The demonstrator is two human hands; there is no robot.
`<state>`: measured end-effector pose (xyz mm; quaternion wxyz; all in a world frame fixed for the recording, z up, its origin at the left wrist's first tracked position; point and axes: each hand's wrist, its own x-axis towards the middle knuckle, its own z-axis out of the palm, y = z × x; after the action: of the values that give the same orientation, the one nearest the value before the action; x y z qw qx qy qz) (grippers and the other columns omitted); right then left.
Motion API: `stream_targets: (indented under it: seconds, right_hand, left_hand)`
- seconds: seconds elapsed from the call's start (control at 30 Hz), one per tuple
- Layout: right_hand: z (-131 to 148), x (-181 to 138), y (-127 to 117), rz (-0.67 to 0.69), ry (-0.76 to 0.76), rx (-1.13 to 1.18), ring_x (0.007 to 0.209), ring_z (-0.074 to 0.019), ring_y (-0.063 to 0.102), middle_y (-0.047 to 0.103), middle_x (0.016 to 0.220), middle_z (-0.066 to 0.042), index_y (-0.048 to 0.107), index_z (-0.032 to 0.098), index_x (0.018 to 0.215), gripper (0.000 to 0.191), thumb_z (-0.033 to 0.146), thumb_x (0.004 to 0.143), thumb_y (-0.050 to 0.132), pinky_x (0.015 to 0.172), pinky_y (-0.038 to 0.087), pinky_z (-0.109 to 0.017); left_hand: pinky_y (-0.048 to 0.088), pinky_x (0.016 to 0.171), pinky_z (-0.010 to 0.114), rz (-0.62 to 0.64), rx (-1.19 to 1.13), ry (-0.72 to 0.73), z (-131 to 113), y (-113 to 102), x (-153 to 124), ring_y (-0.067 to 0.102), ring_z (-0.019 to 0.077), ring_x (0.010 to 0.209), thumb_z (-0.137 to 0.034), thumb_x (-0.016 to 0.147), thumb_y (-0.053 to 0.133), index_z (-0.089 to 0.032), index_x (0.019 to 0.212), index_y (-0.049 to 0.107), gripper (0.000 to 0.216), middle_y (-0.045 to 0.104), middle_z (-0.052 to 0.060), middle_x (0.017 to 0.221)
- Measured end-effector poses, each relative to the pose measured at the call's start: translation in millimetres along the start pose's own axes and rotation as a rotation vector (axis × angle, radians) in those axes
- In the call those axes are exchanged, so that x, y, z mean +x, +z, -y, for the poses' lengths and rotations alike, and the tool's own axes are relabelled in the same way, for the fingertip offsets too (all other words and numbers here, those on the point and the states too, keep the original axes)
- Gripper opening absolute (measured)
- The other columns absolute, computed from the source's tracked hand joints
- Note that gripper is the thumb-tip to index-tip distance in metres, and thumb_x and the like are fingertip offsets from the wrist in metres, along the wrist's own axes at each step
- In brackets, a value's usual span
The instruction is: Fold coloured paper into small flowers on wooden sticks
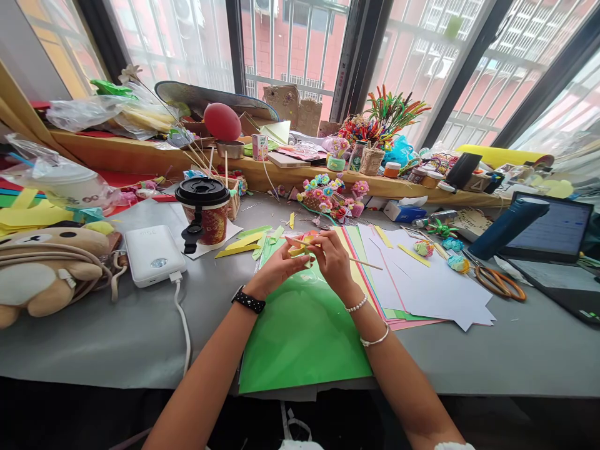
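Observation:
Both hands meet over a green sheet (304, 337) on the desk. My left hand (277, 270) is closed, thumb and fingers pinching a small folded paper piece (297, 252) in yellow with some orange and green. My right hand (334, 257) is closed around a thin wooden stick (368, 264), which slants across both hands with one end sticking out to the right. The fingers partly hide the paper piece, so its full shape does not show. Yellow and green paper strips (241, 244) lie left of the hands. White sheets (422, 281) over coloured paper spread to the right.
A lidded coffee cup (206, 215) and a white power bank (154, 255) with a cable stand at left, beside a plush bear (51, 269). At right are crumpled paper flowers (424, 249), orange-handled scissors (501, 284), a dark blue cylinder (509, 228) and a laptop (553, 228). Craft items crowd the back ledge.

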<state>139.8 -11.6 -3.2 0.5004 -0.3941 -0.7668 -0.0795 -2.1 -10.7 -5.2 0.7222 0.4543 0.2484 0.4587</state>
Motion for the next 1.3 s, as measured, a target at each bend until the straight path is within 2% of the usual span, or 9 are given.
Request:
stream_targets:
  seconds: [0.23, 0.47, 0.6, 0.8, 1.03, 1.3]
  right_hand:
    - [0.1, 0.9, -2.1, 0.018, 0.008, 0.09, 0.081, -0.0173, 0.052, 0.051, 0.083, -0.006, 0.054, 0.018, 0.082, 0.01, 0.023, 0.083, 0.045, 0.068, 0.047, -0.03]
    - [-0.2, 5.2, -7.0, 0.079, 0.078, 0.251, 0.076, -0.0147, 0.052, 0.05, 0.079, -0.004, 0.054, 0.018, 0.077, 0.009, 0.024, 0.082, 0.048, 0.062, 0.047, -0.026]
    - [0.3, 6.4, -8.5, 0.051, 0.054, 0.236, 0.076, -0.015, 0.052, 0.05, 0.076, -0.004, 0.054, 0.018, 0.075, 0.015, 0.023, 0.084, 0.043, 0.067, 0.046, -0.027]
    - [-0.1, 3.8, -5.5, 0.068, 0.081, 0.235, 0.076, -0.0145, 0.051, 0.049, 0.082, -0.005, 0.054, 0.018, 0.079, 0.009, 0.025, 0.081, 0.049, 0.063, 0.047, -0.026]
    - [0.4, 5.1, -6.4, 0.033, 0.052, 0.213, 0.077, -0.0151, 0.051, 0.05, 0.077, -0.004, 0.055, 0.018, 0.076, 0.013, 0.023, 0.084, 0.045, 0.068, 0.045, -0.028]
    - [0.9, 3.4, -4.1, 0.057, 0.084, 0.232, 0.075, -0.0149, 0.05, 0.048, 0.081, -0.005, 0.053, 0.017, 0.078, 0.009, 0.024, 0.081, 0.049, 0.063, 0.045, -0.027]
  left_hand:
    - [0.045, 0.07, 0.022, -0.027, 0.006, 0.001, 0.1, 0.4, -1.1, 0.059, 0.0094, 0.075, -0.014, 0.062, 0.069, -0.02, 0.103, 0.051, 0.045, 0.062, 0.002, 0.092]
    - [0.043, 0.078, 0.027, -0.015, 0.003, -0.007, -0.5, 0.4, -2.0, 0.06, 0.011, 0.075, -0.016, 0.061, 0.07, -0.023, 0.108, 0.049, 0.052, 0.064, 0.002, 0.092]
    - [0.044, 0.074, 0.026, -0.005, 0.024, -0.016, 0.1, -0.8, -2.3, 0.06, 0.011, 0.073, -0.016, 0.062, 0.07, -0.022, 0.109, 0.049, 0.052, 0.064, 0.002, 0.089]
    - [0.043, 0.074, 0.025, -0.006, 0.003, -0.004, 1.1, -1.3, -1.6, 0.059, 0.0106, 0.077, -0.014, 0.063, 0.069, -0.021, 0.106, 0.051, 0.047, 0.062, 0.003, 0.098]
    - [0.042, 0.071, 0.024, 0.0, 0.025, -0.024, -0.1, -0.2, -2.4, 0.059, 0.0093, 0.072, -0.015, 0.063, 0.069, -0.022, 0.106, 0.05, 0.048, 0.062, 0.0, 0.087]
    - [0.042, 0.075, 0.025, 0.001, 0.031, -0.011, 1.0, -1.8, -1.4, 0.058, 0.0093, 0.076, -0.017, 0.063, 0.069, -0.021, 0.105, 0.049, 0.047, 0.062, 0.001, 0.093]
